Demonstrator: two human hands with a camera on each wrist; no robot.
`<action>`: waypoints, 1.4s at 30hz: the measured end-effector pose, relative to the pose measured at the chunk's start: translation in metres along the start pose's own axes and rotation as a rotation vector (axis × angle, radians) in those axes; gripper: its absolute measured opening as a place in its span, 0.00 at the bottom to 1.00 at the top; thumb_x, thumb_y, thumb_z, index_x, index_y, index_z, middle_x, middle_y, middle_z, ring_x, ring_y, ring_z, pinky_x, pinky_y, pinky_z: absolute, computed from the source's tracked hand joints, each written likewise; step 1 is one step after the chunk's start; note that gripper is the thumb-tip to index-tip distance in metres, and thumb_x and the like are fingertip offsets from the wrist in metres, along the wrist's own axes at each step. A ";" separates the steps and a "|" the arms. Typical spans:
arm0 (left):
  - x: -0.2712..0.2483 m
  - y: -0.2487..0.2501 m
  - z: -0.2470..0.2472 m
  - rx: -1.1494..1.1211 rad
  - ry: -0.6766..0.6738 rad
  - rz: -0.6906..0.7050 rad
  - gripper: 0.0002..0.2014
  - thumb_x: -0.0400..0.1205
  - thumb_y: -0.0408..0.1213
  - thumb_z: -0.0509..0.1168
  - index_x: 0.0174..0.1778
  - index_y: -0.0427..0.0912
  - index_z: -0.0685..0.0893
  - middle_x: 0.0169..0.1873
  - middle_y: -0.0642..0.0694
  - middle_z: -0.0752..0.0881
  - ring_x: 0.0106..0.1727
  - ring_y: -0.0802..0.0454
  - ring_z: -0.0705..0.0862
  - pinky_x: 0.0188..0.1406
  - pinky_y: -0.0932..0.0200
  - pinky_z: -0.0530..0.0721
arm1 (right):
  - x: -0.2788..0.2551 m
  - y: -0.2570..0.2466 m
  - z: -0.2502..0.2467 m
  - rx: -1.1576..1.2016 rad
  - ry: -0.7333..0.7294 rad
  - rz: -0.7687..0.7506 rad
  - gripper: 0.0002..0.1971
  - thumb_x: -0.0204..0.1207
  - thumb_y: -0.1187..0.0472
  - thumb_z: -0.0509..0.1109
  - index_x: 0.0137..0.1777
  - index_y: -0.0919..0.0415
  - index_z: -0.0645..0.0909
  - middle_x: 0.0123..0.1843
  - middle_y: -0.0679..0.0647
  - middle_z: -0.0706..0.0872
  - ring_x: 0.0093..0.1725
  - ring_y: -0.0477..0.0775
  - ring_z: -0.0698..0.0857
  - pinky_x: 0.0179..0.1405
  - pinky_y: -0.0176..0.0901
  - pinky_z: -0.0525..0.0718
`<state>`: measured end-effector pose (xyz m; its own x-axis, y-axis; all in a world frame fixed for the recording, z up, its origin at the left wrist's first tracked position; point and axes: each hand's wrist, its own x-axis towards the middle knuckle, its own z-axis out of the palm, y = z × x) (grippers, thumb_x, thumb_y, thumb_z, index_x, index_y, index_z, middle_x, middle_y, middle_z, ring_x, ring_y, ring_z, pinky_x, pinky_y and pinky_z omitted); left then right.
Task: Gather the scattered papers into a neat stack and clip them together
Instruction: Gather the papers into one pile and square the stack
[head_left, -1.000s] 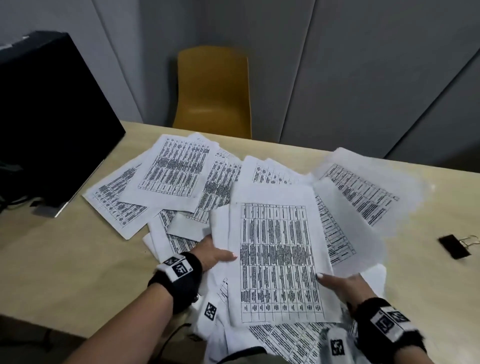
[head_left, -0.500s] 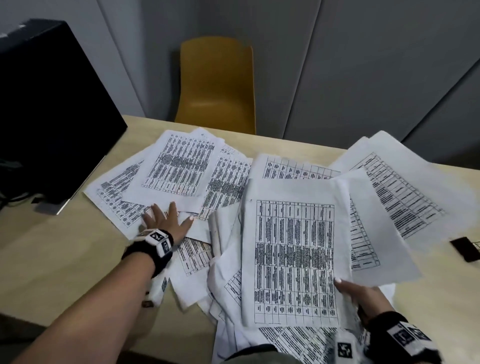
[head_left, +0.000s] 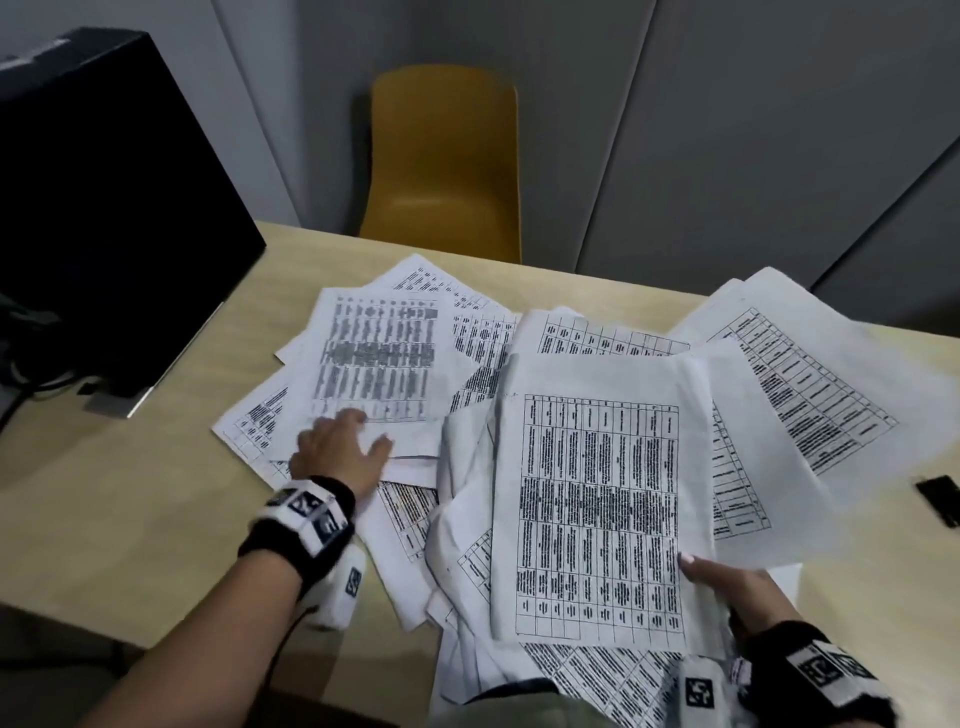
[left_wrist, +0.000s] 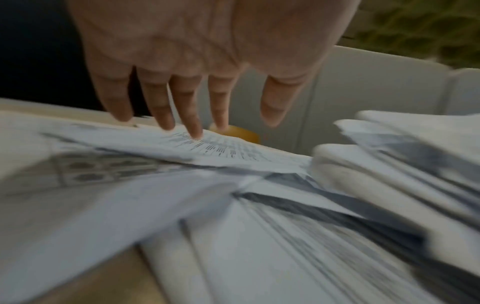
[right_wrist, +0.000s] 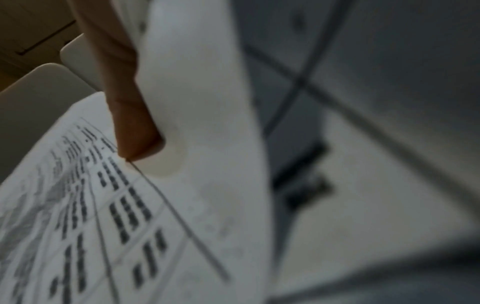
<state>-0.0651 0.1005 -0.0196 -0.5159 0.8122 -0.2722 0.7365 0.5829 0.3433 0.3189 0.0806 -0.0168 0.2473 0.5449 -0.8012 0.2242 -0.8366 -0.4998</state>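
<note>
Paper sheets (head_left: 374, 358) on our left now slide under our flat, spread left hand (head_left: 337, 452); our right hand (head_left: 727, 582) pinches the gathered bundle (head_left: 597, 509), so stacking advances.

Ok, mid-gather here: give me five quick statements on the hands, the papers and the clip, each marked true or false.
1. The left hand lies with straight fingers on the sheets at the left of the spread. True.
2. The right hand holds nothing. False: it grips the fanned bundle of papers at its near right corner.
3. The binder clip is already on the bundle. False: it lies on the table, at the right edge of the head view.
4. A yellow chair stands beyond the table. True.
5. All papers form one squared stack. False: they are fanned and scattered.
</note>
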 end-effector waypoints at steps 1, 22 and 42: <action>0.009 -0.006 -0.002 -0.034 0.008 -0.034 0.27 0.80 0.56 0.59 0.74 0.50 0.66 0.74 0.37 0.69 0.74 0.37 0.65 0.72 0.41 0.66 | 0.002 0.005 -0.001 0.026 -0.016 0.020 0.31 0.59 0.51 0.80 0.59 0.70 0.81 0.69 0.75 0.76 0.54 0.72 0.82 0.56 0.55 0.76; 0.037 -0.063 0.003 0.044 -0.107 -0.343 0.46 0.76 0.64 0.59 0.82 0.50 0.42 0.82 0.35 0.39 0.82 0.32 0.38 0.79 0.34 0.45 | 0.005 0.009 -0.002 0.041 -0.131 -0.015 0.30 0.45 0.43 0.82 0.45 0.62 0.84 0.73 0.80 0.63 0.73 0.84 0.62 0.74 0.74 0.54; 0.037 0.012 0.014 0.159 -0.002 -0.046 0.42 0.70 0.71 0.58 0.71 0.42 0.67 0.71 0.36 0.69 0.74 0.37 0.64 0.71 0.39 0.63 | 0.017 0.009 -0.008 0.072 -0.157 -0.020 0.38 0.56 0.54 0.78 0.66 0.73 0.75 0.68 0.72 0.78 0.55 0.67 0.81 0.53 0.52 0.73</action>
<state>-0.0689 0.1372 -0.0381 -0.5496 0.7849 -0.2862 0.7723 0.6080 0.1840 0.3327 0.0826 -0.0326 0.0918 0.5509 -0.8295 0.1578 -0.8305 -0.5341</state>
